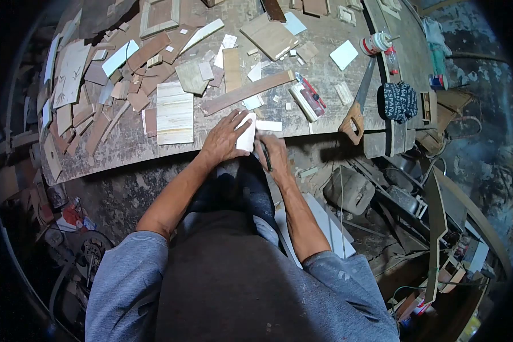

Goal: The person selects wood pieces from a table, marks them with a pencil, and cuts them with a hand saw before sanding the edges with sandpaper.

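At the front edge of the workbench (211,122), my left hand (227,137) grips a small white block (245,134), thumb and fingers around it. Close on its right, my right hand (275,153) is closed round a dark, thin tool (266,158), whose tip is hidden near the block. A flat white strip (269,126) lies just beyond my hands. Behind them a long brown wood strip (247,93) lies at a slant. To the left is a pale striped board (175,114).
Wood offcuts cover the bench's left side. A handsaw (356,114) with a wooden handle, a white container (375,43) and a dark patterned cloth bundle (400,102) are at the right. A red-and-black cutter (311,93) lies nearer the middle. Below right, a grey jerrycan (350,191) stands among clutter.
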`<state>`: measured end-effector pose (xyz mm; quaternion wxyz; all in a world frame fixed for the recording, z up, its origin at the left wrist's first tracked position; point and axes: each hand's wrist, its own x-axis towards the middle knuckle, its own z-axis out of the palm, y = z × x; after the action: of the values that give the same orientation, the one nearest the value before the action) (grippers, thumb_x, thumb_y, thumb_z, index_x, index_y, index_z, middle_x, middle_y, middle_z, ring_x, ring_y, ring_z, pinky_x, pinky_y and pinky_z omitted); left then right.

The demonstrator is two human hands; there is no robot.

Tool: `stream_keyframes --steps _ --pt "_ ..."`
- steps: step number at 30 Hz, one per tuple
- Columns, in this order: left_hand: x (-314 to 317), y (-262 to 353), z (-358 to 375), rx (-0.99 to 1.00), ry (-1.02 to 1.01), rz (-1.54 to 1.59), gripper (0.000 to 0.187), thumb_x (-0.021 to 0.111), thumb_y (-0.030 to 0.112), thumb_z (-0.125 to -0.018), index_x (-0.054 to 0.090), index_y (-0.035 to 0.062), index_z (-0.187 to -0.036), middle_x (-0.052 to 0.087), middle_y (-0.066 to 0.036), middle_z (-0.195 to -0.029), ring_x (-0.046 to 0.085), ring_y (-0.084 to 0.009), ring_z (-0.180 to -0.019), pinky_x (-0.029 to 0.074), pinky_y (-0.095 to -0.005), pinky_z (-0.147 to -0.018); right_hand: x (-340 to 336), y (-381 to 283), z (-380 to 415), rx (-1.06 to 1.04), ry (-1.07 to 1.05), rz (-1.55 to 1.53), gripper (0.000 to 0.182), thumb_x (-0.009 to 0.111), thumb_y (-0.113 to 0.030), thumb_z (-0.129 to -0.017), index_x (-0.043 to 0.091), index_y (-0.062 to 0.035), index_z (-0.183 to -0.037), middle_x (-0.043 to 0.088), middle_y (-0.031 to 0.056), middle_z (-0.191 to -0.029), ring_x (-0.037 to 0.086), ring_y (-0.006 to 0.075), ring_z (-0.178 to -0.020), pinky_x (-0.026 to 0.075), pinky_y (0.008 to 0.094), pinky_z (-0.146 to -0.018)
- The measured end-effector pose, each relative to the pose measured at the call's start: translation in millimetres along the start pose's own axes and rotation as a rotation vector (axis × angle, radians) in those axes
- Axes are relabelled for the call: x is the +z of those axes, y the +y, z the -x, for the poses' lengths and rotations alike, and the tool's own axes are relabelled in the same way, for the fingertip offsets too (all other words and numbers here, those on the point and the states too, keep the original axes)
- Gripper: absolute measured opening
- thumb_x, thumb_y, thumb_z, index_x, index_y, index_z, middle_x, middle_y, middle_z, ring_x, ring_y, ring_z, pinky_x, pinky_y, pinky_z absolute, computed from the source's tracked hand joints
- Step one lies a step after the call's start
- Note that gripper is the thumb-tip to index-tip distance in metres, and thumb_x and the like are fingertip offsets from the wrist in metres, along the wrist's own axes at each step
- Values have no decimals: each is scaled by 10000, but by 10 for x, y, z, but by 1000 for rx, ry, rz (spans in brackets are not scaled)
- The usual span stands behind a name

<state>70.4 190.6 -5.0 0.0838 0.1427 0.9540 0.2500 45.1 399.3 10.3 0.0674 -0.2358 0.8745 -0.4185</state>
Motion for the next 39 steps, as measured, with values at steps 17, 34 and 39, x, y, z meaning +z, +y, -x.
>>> stream_keyframes --steps 17,34,39 --pt "-7 -6 8 15 14 11 1013 867 470 -666 449 108 -1515 323 -122 -1625 290 -356 -1502 310 -486 -1220 -94 -23 40 37 -105 78 146 644 -125 -903 686 4 -957 677 234 -883 648 405 -882 461 489 -790" --pt "-272 185 76 -71 -24 30 1089 910 376 -657 361 105 -1558 332 -236 -1586 302 -448 -1475 291 -479 -1230 -267 393 -257 -181 -106 345 320 603 -93 -882 644 -83 -1199 618 137 -1065 569 337 -1112 431 490 -899" --pt "-776 129 753 -399 265 82 1051 920 322 -656 404 69 -1536 301 -291 -1571 286 -474 -1466 284 -481 -1223 -534 554 -98 -175 -158 277 315 557 -109 -920 637 -89 -1225 620 132 -1129 548 333 -1180 401 474 -945"
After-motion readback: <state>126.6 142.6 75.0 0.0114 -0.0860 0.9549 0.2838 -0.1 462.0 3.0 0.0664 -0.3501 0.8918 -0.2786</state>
